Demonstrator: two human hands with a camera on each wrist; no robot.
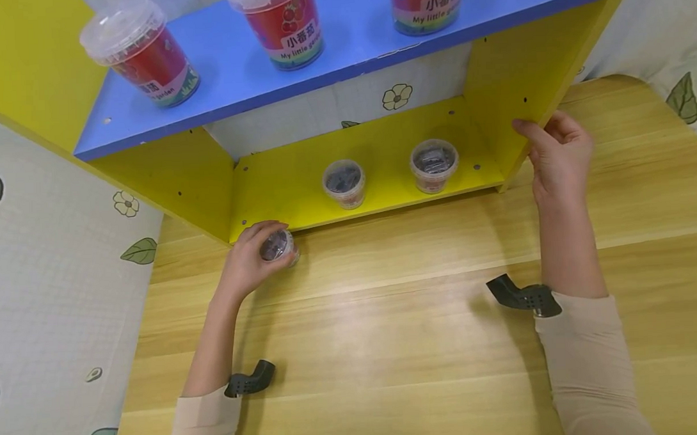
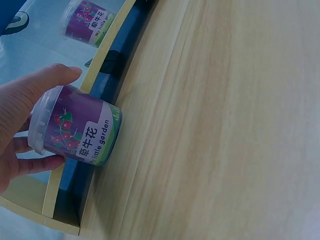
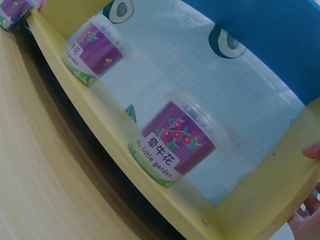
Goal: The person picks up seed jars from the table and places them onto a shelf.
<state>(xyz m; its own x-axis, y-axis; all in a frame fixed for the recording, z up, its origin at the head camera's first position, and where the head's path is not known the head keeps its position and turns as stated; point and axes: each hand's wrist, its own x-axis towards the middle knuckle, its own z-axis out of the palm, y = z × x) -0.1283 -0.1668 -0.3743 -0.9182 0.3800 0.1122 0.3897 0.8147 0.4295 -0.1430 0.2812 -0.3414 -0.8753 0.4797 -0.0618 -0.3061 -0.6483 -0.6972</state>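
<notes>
My left hand (image 1: 246,262) holds a small purple lidded plastic cup (image 2: 82,125) just in front of the shelf's lower left corner. In the left wrist view the thumb and fingers go round its lid end, and a "My little garden" label shows. On the right, my right hand (image 1: 564,159) grips the front edge of the yellow side panel (image 1: 508,90), thumb on the inner face. Two matching cups stand on the yellow bottom board (image 1: 292,168): one in the middle (image 1: 344,184) and one farther right (image 1: 434,166).
Above, a blue shelf board (image 1: 354,41) carries three red lidded cups: a left one (image 1: 159,64), a middle one (image 1: 289,27) and a right one (image 1: 426,7). The shelf unit stands on a wood-grain tabletop (image 1: 375,319). Patterned cloth (image 1: 56,253) hangs around it.
</notes>
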